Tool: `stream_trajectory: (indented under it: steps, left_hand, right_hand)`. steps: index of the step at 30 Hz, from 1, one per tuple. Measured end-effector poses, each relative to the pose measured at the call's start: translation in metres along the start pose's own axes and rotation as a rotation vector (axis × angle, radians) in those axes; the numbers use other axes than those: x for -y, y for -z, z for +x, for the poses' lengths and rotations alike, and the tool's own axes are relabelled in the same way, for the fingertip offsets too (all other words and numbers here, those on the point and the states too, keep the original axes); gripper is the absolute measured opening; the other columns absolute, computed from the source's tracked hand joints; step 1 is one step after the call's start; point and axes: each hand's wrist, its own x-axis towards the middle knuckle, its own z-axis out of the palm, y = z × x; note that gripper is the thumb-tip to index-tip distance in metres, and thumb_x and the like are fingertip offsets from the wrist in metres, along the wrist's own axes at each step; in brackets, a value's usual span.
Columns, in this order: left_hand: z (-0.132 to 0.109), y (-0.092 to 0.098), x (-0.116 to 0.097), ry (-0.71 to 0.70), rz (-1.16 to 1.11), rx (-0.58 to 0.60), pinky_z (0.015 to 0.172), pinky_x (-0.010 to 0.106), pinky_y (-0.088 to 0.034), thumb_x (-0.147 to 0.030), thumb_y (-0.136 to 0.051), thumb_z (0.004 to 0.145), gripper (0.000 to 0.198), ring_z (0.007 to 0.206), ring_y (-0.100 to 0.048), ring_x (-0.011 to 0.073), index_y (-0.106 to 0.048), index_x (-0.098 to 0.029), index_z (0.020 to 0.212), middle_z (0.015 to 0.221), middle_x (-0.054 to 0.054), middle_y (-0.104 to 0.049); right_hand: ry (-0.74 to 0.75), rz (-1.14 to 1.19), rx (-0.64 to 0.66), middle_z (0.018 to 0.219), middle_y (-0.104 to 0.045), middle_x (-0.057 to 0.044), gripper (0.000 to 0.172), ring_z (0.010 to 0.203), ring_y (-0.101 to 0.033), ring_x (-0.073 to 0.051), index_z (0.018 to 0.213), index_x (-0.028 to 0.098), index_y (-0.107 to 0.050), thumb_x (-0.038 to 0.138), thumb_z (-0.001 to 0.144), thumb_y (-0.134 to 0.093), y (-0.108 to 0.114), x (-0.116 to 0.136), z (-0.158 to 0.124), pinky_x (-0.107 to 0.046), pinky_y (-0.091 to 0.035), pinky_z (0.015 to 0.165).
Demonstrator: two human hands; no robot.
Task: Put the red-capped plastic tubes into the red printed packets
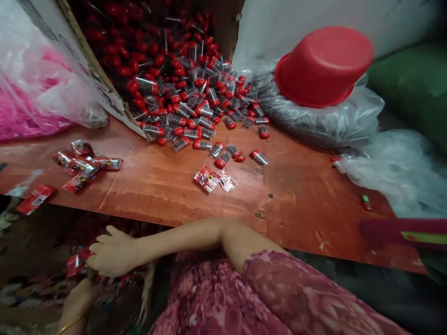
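Observation:
My right hand (113, 252) reaches across my body, below the table's front edge at the left. Its fingers are bent around the edge of a red packet (74, 265). Just below it is my left hand (81, 295), blurred and dim, with a gold bracelet at the wrist; its fingertips are hidden. Other small red packets lie in the dark space under both hands. On the reddish wooden table (157, 186), several packed red items (82, 165) form a small pile at the left, and flat red cards (207, 178) lie near the middle.
An open cardboard box (101, 88) spills many red-capped clear containers (192, 111) onto the table. A red tub (324, 65) sits upside down on a filled plastic bag (324, 123) at the right. Pink material in plastic (38, 93) stands at the left. A small green-and-red item (366, 202) lies right.

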Motion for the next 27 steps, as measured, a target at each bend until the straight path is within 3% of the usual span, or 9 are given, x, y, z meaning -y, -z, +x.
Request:
stream_trajectory:
  steps: [2, 3, 5, 8, 10, 13, 16, 21, 27]
  left_hand:
    - [-0.002, 0.004, -0.004, -0.022, -0.026, 0.100, 0.057, 0.036, -0.048, -0.044, -0.043, 0.057, 0.022, 0.061, -0.066, 0.0302, -0.054, -0.028, 0.046, 0.044, 0.000, -0.062]
    - [-0.005, 0.009, -0.010, -0.013, -0.079, 0.052, 0.058, 0.037, -0.048, -0.047, -0.043, 0.059, 0.025, 0.061, -0.066, 0.0301, -0.058, -0.028, 0.051, 0.048, 0.001, -0.064]
    - [-0.014, 0.023, -0.032, 0.026, -0.112, -0.094, 0.056, 0.036, -0.047, -0.054, -0.043, 0.063, 0.031, 0.058, -0.064, 0.0289, -0.063, -0.030, 0.064, 0.048, 0.000, -0.063]
    - [-0.030, 0.046, -0.083, 0.026, -0.199, -0.416, 0.053, 0.035, -0.046, -0.059, -0.044, 0.067, 0.036, 0.057, -0.062, 0.0264, -0.067, -0.031, 0.073, 0.049, -0.001, -0.062]
    - [-0.039, 0.057, -0.121, -0.095, -0.357, -0.604, 0.058, 0.032, -0.048, -0.052, -0.048, 0.070, 0.032, 0.061, -0.063, 0.0218, -0.069, -0.028, 0.078, 0.060, 0.000, -0.067]
    - [-0.047, 0.063, -0.176, -0.371, -0.551, -0.711, 0.067, 0.029, -0.050, -0.045, -0.054, 0.073, 0.030, 0.068, -0.065, 0.0180, -0.070, -0.022, 0.084, 0.079, 0.003, -0.072]
    - [-0.056, 0.061, -0.225, -0.601, -0.600, -0.654, 0.073, 0.028, -0.051, -0.039, -0.053, 0.078, 0.026, 0.073, -0.066, 0.0165, -0.070, -0.020, 0.085, 0.084, 0.003, -0.073]
    - [-0.065, 0.057, -0.293, -0.804, -0.483, -0.643, 0.091, 0.035, -0.046, -0.036, -0.051, 0.082, 0.025, 0.087, -0.066, 0.0182, -0.069, -0.021, 0.089, 0.094, 0.005, -0.072]
    - [-0.051, 0.050, -0.335, -0.900, -0.229, -0.503, 0.104, 0.049, -0.030, -0.046, -0.052, 0.081, 0.038, 0.118, -0.051, 0.0284, -0.066, -0.020, 0.104, 0.119, 0.009, -0.063]
  right_hand:
    - [-0.011, 0.017, -0.068, 0.098, -0.069, 0.001, 0.020, 0.093, -0.061, -0.018, 0.094, 0.022, -0.065, 0.031, 0.086, -0.049, 0.028, -0.016, -0.022, -0.034, -0.042, 0.079]
    - [-0.052, 0.009, -0.118, 0.097, -0.069, 0.000, 0.024, 0.092, -0.061, -0.017, 0.094, 0.021, -0.065, 0.033, 0.088, -0.045, 0.043, -0.029, -0.039, -0.032, -0.042, 0.079]
    - [-0.155, -0.042, -0.224, 0.098, -0.069, -0.004, 0.027, 0.094, -0.060, -0.018, 0.094, 0.016, -0.064, 0.027, 0.089, -0.040, 0.073, -0.065, -0.086, -0.033, -0.042, 0.081]
    - [-0.475, -0.121, -0.332, 0.119, -0.061, -0.010, 0.037, 0.110, -0.052, -0.022, 0.113, 0.014, -0.057, 0.013, 0.077, -0.048, 0.109, -0.135, -0.176, -0.040, -0.038, 0.093]
    - [-0.567, -0.157, -0.281, 0.135, -0.047, -0.014, 0.054, 0.123, -0.041, -0.029, 0.124, 0.015, -0.049, 0.018, 0.071, -0.055, 0.122, -0.182, -0.231, -0.048, -0.033, 0.098]
    - [-0.619, -0.143, -0.143, 0.139, -0.038, -0.022, 0.068, 0.128, -0.033, -0.036, 0.128, 0.008, -0.044, 0.039, 0.071, -0.061, 0.121, -0.232, -0.279, -0.052, -0.028, 0.101]
    - [-0.636, -0.140, -0.154, 0.134, -0.043, -0.023, 0.066, 0.122, -0.039, -0.033, 0.130, 0.005, -0.041, 0.050, 0.082, -0.047, 0.101, -0.245, -0.287, -0.047, -0.032, 0.098]
    - [-0.693, -0.218, -0.237, 0.107, -0.058, -0.018, 0.052, 0.094, -0.050, -0.027, 0.115, 0.009, -0.053, 0.048, 0.090, -0.031, 0.074, -0.224, -0.277, -0.041, -0.038, 0.085]
    - [-0.799, -0.296, -0.254, 0.088, -0.057, -0.015, 0.053, 0.082, -0.046, -0.025, 0.090, 0.011, -0.063, 0.048, 0.092, -0.025, 0.074, -0.216, -0.277, -0.038, -0.036, 0.076]
